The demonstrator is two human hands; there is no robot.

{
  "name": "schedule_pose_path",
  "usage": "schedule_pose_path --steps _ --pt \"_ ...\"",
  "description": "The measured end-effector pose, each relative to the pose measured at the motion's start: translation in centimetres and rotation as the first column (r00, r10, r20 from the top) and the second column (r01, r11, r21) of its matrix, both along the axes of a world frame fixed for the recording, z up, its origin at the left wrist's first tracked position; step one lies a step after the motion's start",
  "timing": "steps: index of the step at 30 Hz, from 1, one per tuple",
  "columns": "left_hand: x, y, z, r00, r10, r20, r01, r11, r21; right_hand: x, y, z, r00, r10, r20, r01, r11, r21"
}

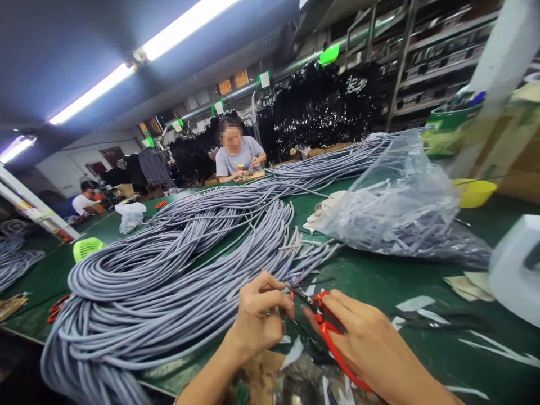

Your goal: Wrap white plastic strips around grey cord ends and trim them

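Just left of the scissor blades is my left hand (262,312), its fingers curled together in a pinch. What lies between those fingertips is too small to make out. My right hand (365,334) is wrapped around the red handles of a pair of scissors (327,323), whose dark blades point toward my left fingertips. Beyond both hands spreads a large bundle of grey cables (177,298), looped at the left. Stripped cable ends with thin coloured wires (297,273) lie right behind my left hand.
A clear plastic bag (392,219) of scraps sits at right, beside a white jug (518,270) and a yellow bowl (475,193). Dark pliers (439,320) and white strips lie nearer. A green basket (87,248) stands at left. A co-worker (238,149) sits across the table.
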State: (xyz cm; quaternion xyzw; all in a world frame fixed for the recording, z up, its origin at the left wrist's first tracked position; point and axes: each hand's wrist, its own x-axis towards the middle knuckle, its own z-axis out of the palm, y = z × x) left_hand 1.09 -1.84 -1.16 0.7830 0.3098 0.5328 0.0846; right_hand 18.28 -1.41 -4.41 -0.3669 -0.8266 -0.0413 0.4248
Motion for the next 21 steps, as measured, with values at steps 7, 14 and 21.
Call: schedule_pose_path --steps 7,14,21 --pt "-0.1 0.7 0.5 0.973 -0.031 0.228 0.145 0.85 -0.506 0.2 0.1 0.4 0.999 0.008 0.039 -0.009 1.0 0.016" --pt "-0.5 -0.1 2.4 0.874 0.115 0.472 0.31 0.618 -0.722 2.7 2.0 2.6 0.903 -0.378 0.204 0.428 0.834 -0.347" --pt "-3.7 -12.3 3.3 0.978 0.012 0.21 0.179 0.481 -0.859 3.9 2.5 3.0 0.763 -0.328 0.558 0.594 0.697 -0.402"
